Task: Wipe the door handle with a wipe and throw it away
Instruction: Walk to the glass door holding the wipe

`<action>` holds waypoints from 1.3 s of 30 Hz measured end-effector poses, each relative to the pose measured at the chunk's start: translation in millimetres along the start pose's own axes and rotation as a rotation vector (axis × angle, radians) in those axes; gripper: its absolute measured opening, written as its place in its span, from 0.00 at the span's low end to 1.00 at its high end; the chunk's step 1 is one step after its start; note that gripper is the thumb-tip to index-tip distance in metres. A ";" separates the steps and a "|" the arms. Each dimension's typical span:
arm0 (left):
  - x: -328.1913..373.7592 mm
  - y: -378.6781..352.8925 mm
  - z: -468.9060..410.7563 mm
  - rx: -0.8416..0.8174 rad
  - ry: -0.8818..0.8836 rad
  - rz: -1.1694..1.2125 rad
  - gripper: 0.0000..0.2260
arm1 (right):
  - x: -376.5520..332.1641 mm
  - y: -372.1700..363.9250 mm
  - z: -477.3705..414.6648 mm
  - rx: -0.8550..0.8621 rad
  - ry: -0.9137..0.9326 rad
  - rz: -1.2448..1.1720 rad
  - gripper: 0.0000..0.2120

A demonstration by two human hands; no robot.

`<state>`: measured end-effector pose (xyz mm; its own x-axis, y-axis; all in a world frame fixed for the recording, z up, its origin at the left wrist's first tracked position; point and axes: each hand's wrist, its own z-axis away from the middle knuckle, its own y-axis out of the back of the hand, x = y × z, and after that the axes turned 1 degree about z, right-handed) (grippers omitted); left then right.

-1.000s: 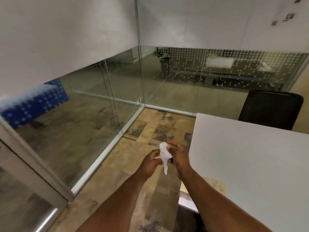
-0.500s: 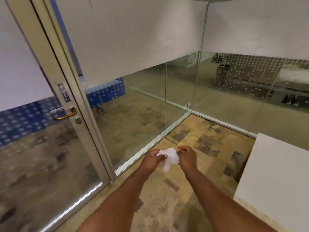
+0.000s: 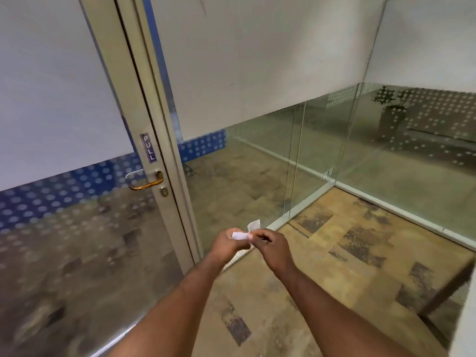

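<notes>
Door edge: the glass door (image 3: pixel 77 228) is seen at the left, its pale metal frame (image 3: pixel 144 140) running down to the floor just left of the hands.
Handle: the brass door handle (image 3: pixel 147 182) is mounted on that frame below a PULL sign (image 3: pixel 149 148), with a keyhole (image 3: pixel 164 191) just under it; it is up and to the left of the hands, well apart from them, untouched.
Right boundary: a glass partition (image 3: pixel 296 161) is met at a floor rail (image 3: pixel 291 215) that runs diagonally right behind the hands.
Open room: patterned floor (image 3: pixel 334 266) is left bare to the right and below the arms.
Far right: a white edge (image 3: pixel 463 331) is cut off by the picture's border.
Arms: both forearms are stretched forward from the bottom, converging in mid-frame at a low height.
Left hand (image 3: pixel 226 244): it is curled, knuckles up, and closed on the wipe.
Right hand (image 3: pixel 270 244): it is turned inward, thumb and fingertips pinched on the same wipe.
Wipe (image 3: pixel 242 234): a small white crumpled piece is held between the two hands, one corner sticking up above the fingers.
</notes>
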<state>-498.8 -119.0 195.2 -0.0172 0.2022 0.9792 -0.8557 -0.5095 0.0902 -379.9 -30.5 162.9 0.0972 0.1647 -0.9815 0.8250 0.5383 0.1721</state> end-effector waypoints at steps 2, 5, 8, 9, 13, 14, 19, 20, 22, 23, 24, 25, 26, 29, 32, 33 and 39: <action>2.6 20.3 -10.6 -0.046 -0.014 -0.053 0.13 | -7.8 -24.6 -18.0 -0.013 -0.052 -0.057 0.07; 6.9 57.5 -26.4 -0.101 -0.030 -0.019 0.12 | -22.3 -64.3 -45.2 -0.029 -0.157 -0.194 0.07; 17.7 97.3 -40.0 -0.009 -0.021 0.149 0.08 | -33.5 -97.9 -69.3 0.010 -0.242 -0.284 0.12; 20.4 109.8 -45.0 0.066 -0.012 0.195 0.05 | -37.2 -106.7 -75.7 0.028 -0.265 -0.322 0.13; 16.7 159.4 -59.9 0.347 0.061 0.133 0.07 | -51.5 -147.9 -95.8 0.013 -0.296 -0.421 0.12; 13.9 168.4 -60.8 0.343 0.097 0.125 0.06 | -55.3 -158.2 -99.2 -0.004 -0.297 -0.446 0.12; 9.8 194.4 -62.5 0.342 0.162 0.246 0.06 | -71.2 -195.2 -117.6 -0.147 -0.287 -0.495 0.14; 9.3 196.8 -63.6 0.371 0.126 0.285 0.07 | -71.2 -201.1 -120.7 -0.191 -0.287 -0.496 0.16; 9.7 203.9 -67.0 0.447 0.063 0.329 0.03 | -67.7 -213.1 -128.1 -0.228 -0.301 -0.479 0.16; 9.7 209.2 -70.6 0.489 0.039 0.343 0.04 | -66.5 -219.5 -132.3 -0.217 -0.316 -0.461 0.14; 9.6 215.2 -75.1 0.531 0.019 0.342 0.07 | -64.4 -226.4 -138.1 -0.191 -0.333 -0.438 0.12; 10.7 220.4 -78.4 0.564 0.006 0.326 0.09 | -61.7 -232.7 -143.7 -0.156 -0.342 -0.414 0.11; 11.7 225.2 -81.0 0.589 0.001 0.301 0.10 | -58.2 -238.3 -149.3 -0.116 -0.336 -0.377 0.10; 13.0 238.9 -89.8 0.649 -0.008 0.245 0.11 | -50.3 -251.6 -166.2 0.000 -0.167 -0.170 0.07; 18.1 252.1 -103.0 0.684 -0.022 0.187 0.10 | -54.9 -269.3 -182.2 -0.175 0.013 -0.139 0.06; 20.5 256.6 -108.9 0.690 -0.030 0.171 0.09 | -57.0 -275.7 -189.3 -0.266 0.053 -0.125 0.06; 29.5 281.5 -132.2 0.793 -0.058 0.085 0.11 | -62.7 -299.7 -229.9 -0.339 0.141 0.013 0.07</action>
<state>-808.5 -145.9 225.5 -0.0207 0.1032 0.9944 -0.2299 -0.9685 0.0957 -761.3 -12.1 192.0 0.0088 0.2730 -0.9620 0.5906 0.7748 0.2253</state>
